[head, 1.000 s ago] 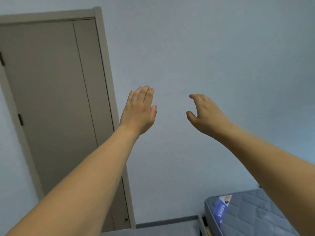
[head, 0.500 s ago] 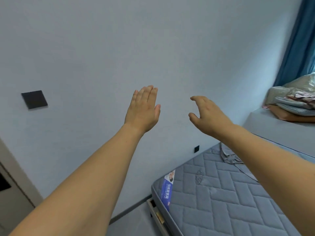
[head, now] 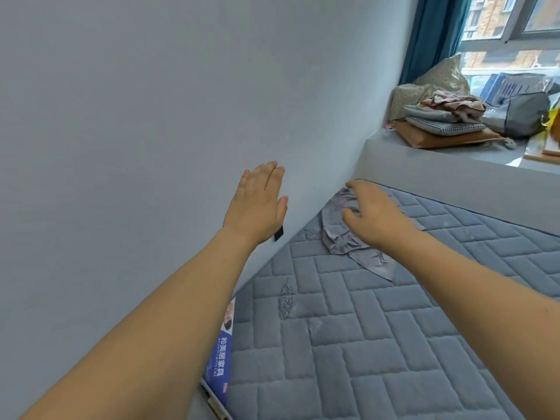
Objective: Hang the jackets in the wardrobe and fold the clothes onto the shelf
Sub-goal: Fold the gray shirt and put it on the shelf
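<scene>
A crumpled grey garment [head: 345, 237] lies on the quilted blue-grey mattress [head: 378, 344], close to the wall. My right hand [head: 374, 212] hovers over it with fingers loosely curved and holds nothing. My left hand [head: 257, 204] is stretched out flat in front of the wall, fingers straight and together, empty. A stack of folded clothes [head: 445, 116] rests on the window ledge [head: 439, 165] at the upper right. No wardrobe or jacket shows in this view.
The pale wall [head: 151, 116] fills the left side, with a small black socket [head: 278, 234] low down. Bags and a pillow [head: 515, 107] crowd the ledge beside a blue curtain [head: 430, 34]. The mattress label [head: 222, 356] marks its near corner.
The view has swung right from the wardrobe door to the bed and window ledge. Both arms stay outstretched; my right hand now hangs over the grey garment.
</scene>
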